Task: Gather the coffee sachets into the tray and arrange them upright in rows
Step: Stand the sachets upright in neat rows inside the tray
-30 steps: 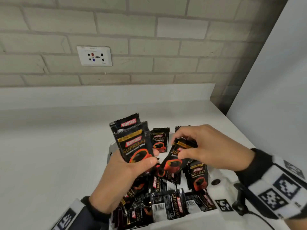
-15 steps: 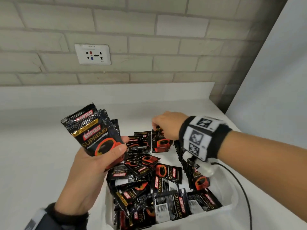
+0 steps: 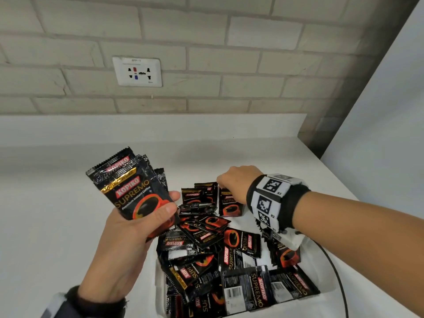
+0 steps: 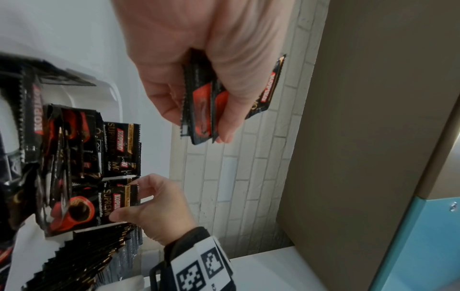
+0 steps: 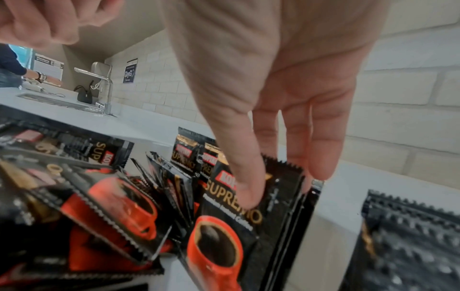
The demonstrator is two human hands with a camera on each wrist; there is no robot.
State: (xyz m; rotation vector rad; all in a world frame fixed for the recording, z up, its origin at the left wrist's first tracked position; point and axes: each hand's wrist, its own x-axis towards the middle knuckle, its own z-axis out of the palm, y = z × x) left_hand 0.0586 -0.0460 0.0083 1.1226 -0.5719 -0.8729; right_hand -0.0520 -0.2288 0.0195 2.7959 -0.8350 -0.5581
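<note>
Sachets (image 3: 220, 255) heaped in tray (image 3: 160, 294) on counter (image 3: 46, 226), wall socket (image 3: 137, 71) behind, upright row (image 3: 284, 251) at right.

The coffee sachets (image 3: 241, 243) were seen as glossy black foil with serrated edges, the tray (image 3: 158, 292) as smooth white plastic, the tabletop (image 3: 46, 214) as matt white, the wall (image 3: 206, 65) as rough painted brick.

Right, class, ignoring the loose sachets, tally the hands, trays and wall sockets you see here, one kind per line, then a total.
Hands: 2, the left hand holding a bunch of sachets, the right hand pinching an upright sachet
Trays: 1, the white tray
Wall sockets: 1, the wall socket
Total: 4
</note>
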